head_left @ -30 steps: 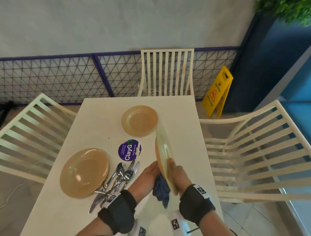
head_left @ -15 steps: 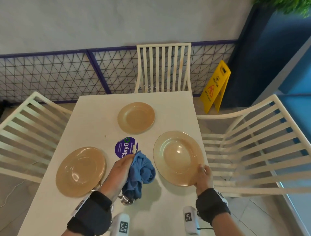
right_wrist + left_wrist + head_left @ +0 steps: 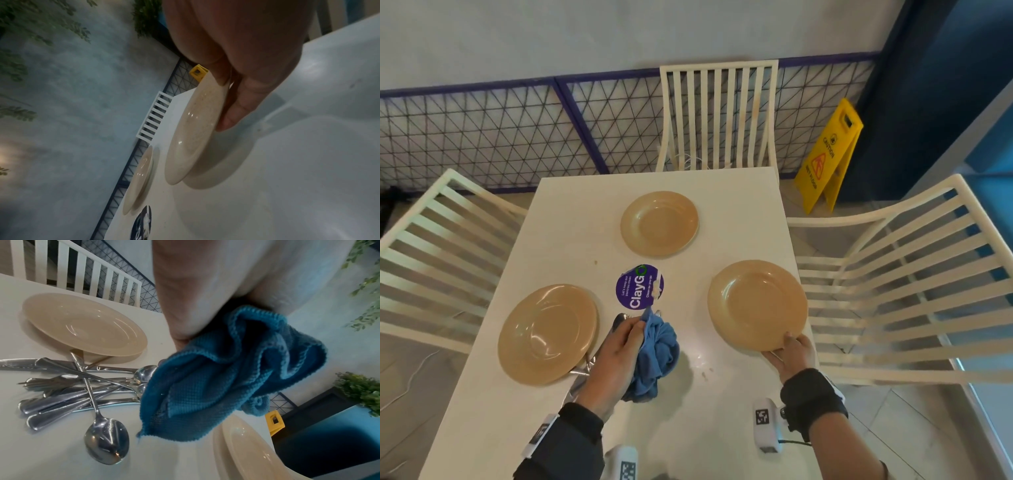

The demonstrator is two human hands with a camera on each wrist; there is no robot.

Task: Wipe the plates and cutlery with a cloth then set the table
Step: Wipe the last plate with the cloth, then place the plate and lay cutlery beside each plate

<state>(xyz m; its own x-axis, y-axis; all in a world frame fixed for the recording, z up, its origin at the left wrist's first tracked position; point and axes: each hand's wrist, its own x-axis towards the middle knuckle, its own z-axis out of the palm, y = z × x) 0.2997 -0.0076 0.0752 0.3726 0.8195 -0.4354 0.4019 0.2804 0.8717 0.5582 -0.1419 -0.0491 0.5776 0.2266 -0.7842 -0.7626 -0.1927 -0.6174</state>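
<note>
Three tan plates are over the white table (image 3: 571,219): a small one (image 3: 659,223) at the far middle, one at the left (image 3: 548,333), and one at the right (image 3: 757,304). My right hand (image 3: 789,349) pinches the right plate's near rim (image 3: 218,91), thumb on top, fingers (image 3: 236,112) beneath, the plate just above the table. My left hand (image 3: 619,346) grips a bunched blue cloth (image 3: 657,353) (image 3: 222,379) above the cutlery pile. Several spoons, forks and knives (image 3: 82,386) lie crossed beside the left plate (image 3: 82,324), mostly hidden under my hand in the head view.
A round purple sticker (image 3: 639,287) marks the table's middle. White slatted chairs stand at the left (image 3: 438,246), far end (image 3: 717,113) and right (image 3: 900,284). A yellow wet-floor sign (image 3: 828,154) stands on the floor beyond the far right corner.
The right plate went from held upright against the cloth to lying flat at the table's right side. My left hand carried the cloth leftward over the cutlery.
</note>
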